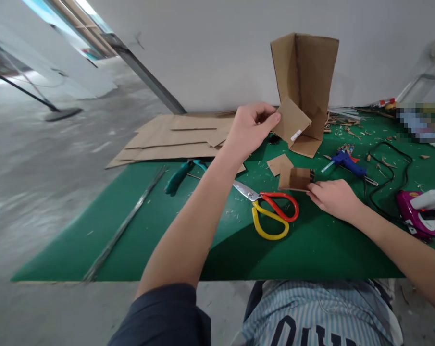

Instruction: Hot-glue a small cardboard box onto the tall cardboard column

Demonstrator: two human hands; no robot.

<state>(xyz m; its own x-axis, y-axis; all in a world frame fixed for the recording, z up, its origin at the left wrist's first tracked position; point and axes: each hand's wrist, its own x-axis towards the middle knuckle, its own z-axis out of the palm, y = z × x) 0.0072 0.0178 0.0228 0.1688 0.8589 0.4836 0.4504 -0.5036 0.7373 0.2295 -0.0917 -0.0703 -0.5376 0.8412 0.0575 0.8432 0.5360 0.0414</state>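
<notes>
My left hand (256, 126) pinches the left corner of a square cardboard piece (291, 120), held up off the table. A small white mark shows near that piece's lower edge. Behind it stands a tall folded cardboard panel (313, 77) with a crease down its height. My right hand (329, 197) grips the right end of a small folded cardboard piece (294, 178), low over the table. Beside that lies another small cardboard square (277, 164). Scissors (271, 211) with one red and one yellow handle lie between my forearms.
Cardboard sheets (174, 134) are stacked at the back left, near teal-handled pliers (179, 179). A bundle of thin wire (127, 223) lies on the green table (105, 197). On the right are a blue glue gun (349, 163), its black cord and a magenta device (419, 216).
</notes>
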